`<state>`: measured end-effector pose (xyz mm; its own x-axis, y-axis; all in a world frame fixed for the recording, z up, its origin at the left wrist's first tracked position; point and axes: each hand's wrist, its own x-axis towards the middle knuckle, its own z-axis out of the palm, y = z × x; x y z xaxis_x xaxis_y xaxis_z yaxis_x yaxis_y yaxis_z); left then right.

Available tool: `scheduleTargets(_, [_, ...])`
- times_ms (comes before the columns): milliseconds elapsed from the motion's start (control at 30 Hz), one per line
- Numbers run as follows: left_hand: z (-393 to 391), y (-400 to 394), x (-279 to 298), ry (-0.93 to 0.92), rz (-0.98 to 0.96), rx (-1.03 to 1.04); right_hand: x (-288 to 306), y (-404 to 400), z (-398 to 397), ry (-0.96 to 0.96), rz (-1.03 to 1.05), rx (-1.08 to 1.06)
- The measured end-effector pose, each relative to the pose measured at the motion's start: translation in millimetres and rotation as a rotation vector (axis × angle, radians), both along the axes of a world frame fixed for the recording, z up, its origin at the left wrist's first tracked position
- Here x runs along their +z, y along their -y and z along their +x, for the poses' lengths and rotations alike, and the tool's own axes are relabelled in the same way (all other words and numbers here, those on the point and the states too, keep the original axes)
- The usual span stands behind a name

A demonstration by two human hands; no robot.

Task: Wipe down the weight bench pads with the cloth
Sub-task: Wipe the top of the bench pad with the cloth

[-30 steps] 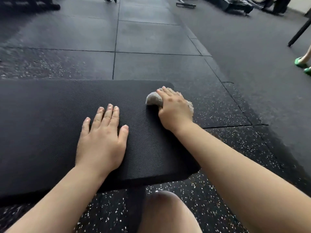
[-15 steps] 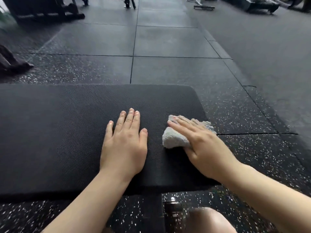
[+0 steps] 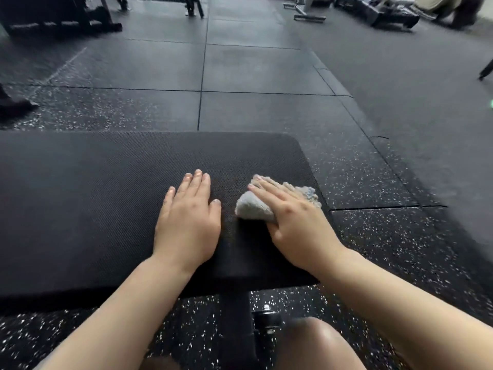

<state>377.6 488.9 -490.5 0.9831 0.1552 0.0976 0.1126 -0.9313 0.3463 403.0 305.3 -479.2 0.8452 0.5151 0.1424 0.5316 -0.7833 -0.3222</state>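
The left hand point(image 3: 188, 217) lies flat, fingers straight, on the black bench pad point(image 3: 80, 209). Just beside it, the right hand point(image 3: 293, 225) presses with straight fingers on the grey cloth point(image 3: 252, 208), near the pad's right end

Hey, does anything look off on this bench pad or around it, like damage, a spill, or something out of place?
Nothing stands out. The bench pad looks intact and dry. The left hand rests flat on it, and the right hand presses the bunched grey cloth near the pad's right end.
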Motion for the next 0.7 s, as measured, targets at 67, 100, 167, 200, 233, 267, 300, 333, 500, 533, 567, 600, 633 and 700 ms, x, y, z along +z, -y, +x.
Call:
scheduleTargets(67, [-3,-12,3,-0.037,-0.014,-0.069,3,27,6,0.008,-0.038,-0.085])
scheduleTargets(100, [-4,-17,3,-0.044,-0.005,-0.098,4,30,18,0.002,-0.052,-0.130])
scheduleTargets(167, [-9,-19,3,-0.038,0.025,-0.121,5,18,48,0.001,-0.064,-0.181])
scheduleTargets(200, [-11,-17,3,-0.032,0.043,-0.115,5,7,62,-0.001,-0.060,-0.211])
scheduleTargets(233, [-14,-14,2,-0.020,0.055,-0.101,4,-5,74,0.000,-0.053,-0.243])
scheduleTargets(267, [-16,-12,1,-0.003,0.066,-0.083,3,-17,84,0.008,-0.042,-0.263])
scheduleTargets(300, [-18,-11,0,0.011,0.075,-0.058,2,-25,89,0.020,-0.040,-0.258])
scheduleTargets(333, [-21,-10,-1,0.021,0.085,-0.026,0,-30,89,0.027,-0.045,-0.231])
scheduleTargets(500, [-21,-11,-3,0.014,0.085,0.114,-8,-13,58,0.036,-0.031,0.010])
scheduleTargets(533, [-20,-10,-3,-0.017,0.084,0.109,-9,-9,57,0.038,-0.034,0.028])
scheduleTargets(567, [-18,-9,-2,-0.052,0.082,0.099,-10,-7,58,0.033,-0.044,0.040])
scheduleTargets(600, [-17,-8,-1,-0.076,0.076,0.087,-8,-7,58,0.023,-0.047,0.041])
scheduleTargets(633, [-16,-9,1,-0.088,0.077,0.083,-7,-9,59,0.009,-0.044,0.044])
scheduleTargets(700, [-14,-9,4,-0.116,0.090,0.089,-4,-11,61,-0.006,-0.044,0.066])
